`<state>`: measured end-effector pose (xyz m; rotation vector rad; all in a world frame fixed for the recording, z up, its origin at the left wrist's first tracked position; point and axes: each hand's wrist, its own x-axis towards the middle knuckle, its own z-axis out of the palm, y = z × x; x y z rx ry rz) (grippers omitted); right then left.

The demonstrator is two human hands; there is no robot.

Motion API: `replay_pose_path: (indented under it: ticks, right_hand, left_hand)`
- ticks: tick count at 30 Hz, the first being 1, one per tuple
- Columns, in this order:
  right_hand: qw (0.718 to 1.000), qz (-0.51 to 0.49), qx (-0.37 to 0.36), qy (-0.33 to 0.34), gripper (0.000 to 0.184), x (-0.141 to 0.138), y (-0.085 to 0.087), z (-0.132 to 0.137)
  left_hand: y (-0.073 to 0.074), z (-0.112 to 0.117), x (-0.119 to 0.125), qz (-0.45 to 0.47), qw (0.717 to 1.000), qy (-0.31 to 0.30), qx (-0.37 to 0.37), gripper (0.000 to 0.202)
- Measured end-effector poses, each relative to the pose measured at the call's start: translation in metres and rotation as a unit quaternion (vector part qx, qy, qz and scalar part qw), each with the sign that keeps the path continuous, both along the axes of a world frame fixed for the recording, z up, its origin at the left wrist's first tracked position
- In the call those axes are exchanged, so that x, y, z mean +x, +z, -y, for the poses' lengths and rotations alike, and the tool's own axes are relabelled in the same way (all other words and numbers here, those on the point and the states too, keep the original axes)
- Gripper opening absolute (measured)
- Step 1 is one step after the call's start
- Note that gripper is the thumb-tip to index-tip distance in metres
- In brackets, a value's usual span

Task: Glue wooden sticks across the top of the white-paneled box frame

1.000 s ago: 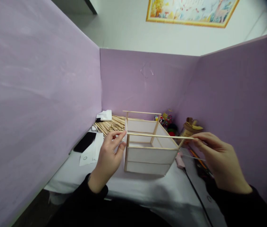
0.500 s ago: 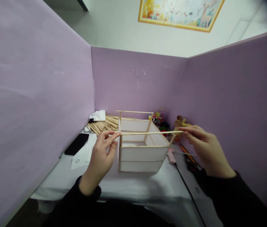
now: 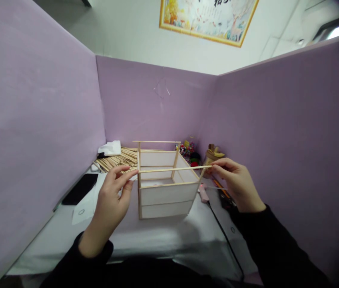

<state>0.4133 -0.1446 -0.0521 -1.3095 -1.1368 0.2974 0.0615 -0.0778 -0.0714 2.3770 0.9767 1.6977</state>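
A thin wooden stick point(image 3: 172, 169) spans the near top of a small box-shaped frame point(image 3: 169, 203) of wooden strips with white panels. My left hand point(image 3: 114, 196) has its fingertips on the stick's left end, by the near left corner post, thumb slightly lower. At the other end, the fingers of my right hand point(image 3: 238, 186) pinch the stick near the top of the right post. Another stick point(image 3: 157, 141) lies across the tops of the frame's far posts. Whether the near stick rests fully on both posts is hard to tell.
Many loose wooden sticks point(image 3: 117, 160) lie behind left, near white tissue point(image 3: 110, 148). A black phone-like slab point(image 3: 80, 189) and paper point(image 3: 82, 212) are left. Right are a pink glue gun point(image 3: 203, 193) with black cord, tools point(image 3: 225, 196) and a container point(image 3: 213, 156). Purple partitions point(image 3: 157, 104) enclose the table.
The camera view has turned, so everything appears shifted left. Both hands stay at the stick's two ends, and the stick lies almost the same against the frame.
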Motion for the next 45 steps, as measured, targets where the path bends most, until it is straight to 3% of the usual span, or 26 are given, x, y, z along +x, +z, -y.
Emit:
replay_pose_path:
  ticks: [10,20,31,39,42,45]
  right_hand:
    - [1.000,0.007,-0.013,0.004,0.017,0.006,-0.012,-0.002]
    - [0.999,-0.050,-0.019,0.001,0.032,-0.002,-0.006,0.006]
    - [0.999,-0.018,-0.025,-0.009,0.029,-0.003,-0.008,0.007]
    - [0.999,-0.030,0.007,-0.017,0.028,-0.009,-0.003,0.008]
    - [0.996,-0.063,0.059,-0.036,0.034,-0.013,-0.010,0.007]
    - [0.986,-0.113,0.099,-0.065,0.038,-0.023,-0.031,0.005]
  left_hand:
    - [0.000,-0.001,0.000,-0.008,1.000,0.005,0.000,0.026]
    - [-0.001,0.000,-0.004,0.017,1.000,0.007,-0.001,0.030]
    - [-0.005,0.002,0.000,0.012,1.000,-0.008,0.001,0.035]
    - [-0.011,0.002,0.005,0.054,0.997,0.018,-0.059,0.019]
    - [-0.014,0.000,0.009,0.062,0.997,0.017,-0.046,0.019]
    - [-0.020,-0.003,0.014,0.077,0.996,0.018,-0.041,0.021]
